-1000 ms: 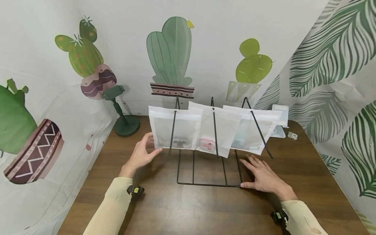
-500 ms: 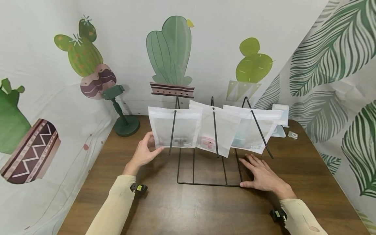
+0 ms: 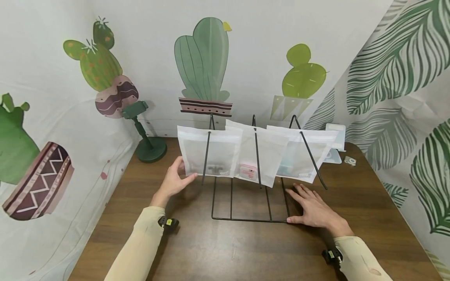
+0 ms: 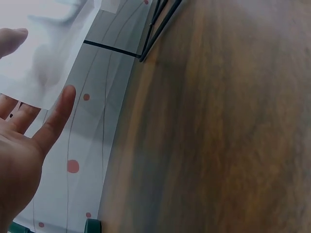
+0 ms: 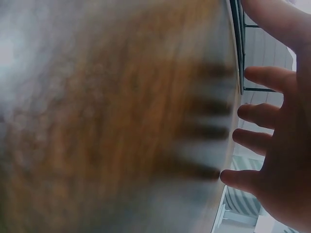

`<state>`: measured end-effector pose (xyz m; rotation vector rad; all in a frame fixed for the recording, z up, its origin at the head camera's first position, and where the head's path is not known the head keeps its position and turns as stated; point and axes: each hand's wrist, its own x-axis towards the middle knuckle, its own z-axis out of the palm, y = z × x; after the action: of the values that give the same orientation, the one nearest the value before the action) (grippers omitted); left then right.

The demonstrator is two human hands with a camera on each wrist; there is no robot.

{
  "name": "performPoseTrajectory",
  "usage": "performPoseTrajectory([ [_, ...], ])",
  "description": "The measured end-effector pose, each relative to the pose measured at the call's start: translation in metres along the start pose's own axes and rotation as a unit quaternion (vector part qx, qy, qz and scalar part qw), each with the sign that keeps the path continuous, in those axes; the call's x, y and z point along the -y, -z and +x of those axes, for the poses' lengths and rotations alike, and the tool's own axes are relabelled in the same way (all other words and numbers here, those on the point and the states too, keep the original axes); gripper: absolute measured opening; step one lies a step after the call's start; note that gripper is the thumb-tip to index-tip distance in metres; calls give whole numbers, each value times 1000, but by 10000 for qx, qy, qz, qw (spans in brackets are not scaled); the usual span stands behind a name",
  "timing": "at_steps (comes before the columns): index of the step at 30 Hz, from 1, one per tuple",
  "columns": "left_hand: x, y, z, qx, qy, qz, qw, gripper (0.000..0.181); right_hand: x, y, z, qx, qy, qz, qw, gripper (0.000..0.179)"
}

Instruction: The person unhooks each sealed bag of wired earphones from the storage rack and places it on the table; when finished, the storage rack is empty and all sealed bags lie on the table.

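Three frosted white zip pouches hang in a row on the prongs of a black wire rack (image 3: 249, 220): a left pouch (image 3: 193, 146) with a dark shape inside, a middle pouch (image 3: 246, 150) with a pink item, and a right pouch (image 3: 293, 150) with something pale blue. My left hand (image 3: 172, 181) straddles the left pouch's lower outer edge, thumb in front at the bottom corner, other fingers behind and partly hidden. The left wrist view shows the thumb and fingers spaced apart around the pouch (image 4: 43, 63). My right hand (image 3: 316, 208) lies spread, thumb at the rack base's front right corner.
On the wooden table (image 3: 228, 253), a dark green stand (image 3: 151, 150) stands at the back left. A pale blue panel-like item (image 3: 339, 136) and a small clear packet (image 3: 350, 161) are at the back right. A cactus-printed cloth hangs behind.
My left hand has edged slightly right and up along the left pouch's corner, and that pouch's lower edge has shifted slightly. The right hand stays almost in place.
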<state>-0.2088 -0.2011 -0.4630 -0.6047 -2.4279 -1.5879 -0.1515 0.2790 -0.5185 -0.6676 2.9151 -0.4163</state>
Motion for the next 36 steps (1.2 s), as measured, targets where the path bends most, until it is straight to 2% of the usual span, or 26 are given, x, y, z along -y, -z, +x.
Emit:
performPoseTrajectory([
  [7, 3, -3, 2, -170, -93, -183, 9996, 57, -1, -2, -1, -46, 91, -14, 9999, 97],
  [13, 6, -6, 3, -185, -205, -433, 9987, 57, 0, -2, -1, -19, 114, -54, 9999, 96],
  [21, 12, -10, 6, -200, -323, -868, 9955, 53, 1, 0, -1, 194, -9, -28, 9998, 97],
  [25, 12, -12, 5, -242, -286, -894, 9953, 50, 2, 0, -1, 206, -12, -5, 9998, 96],
  [36, 12, -17, 2, -378, -466, -1004, 9931, 43, 2, 0, -1, 133, 7, -46, 9999, 94],
])
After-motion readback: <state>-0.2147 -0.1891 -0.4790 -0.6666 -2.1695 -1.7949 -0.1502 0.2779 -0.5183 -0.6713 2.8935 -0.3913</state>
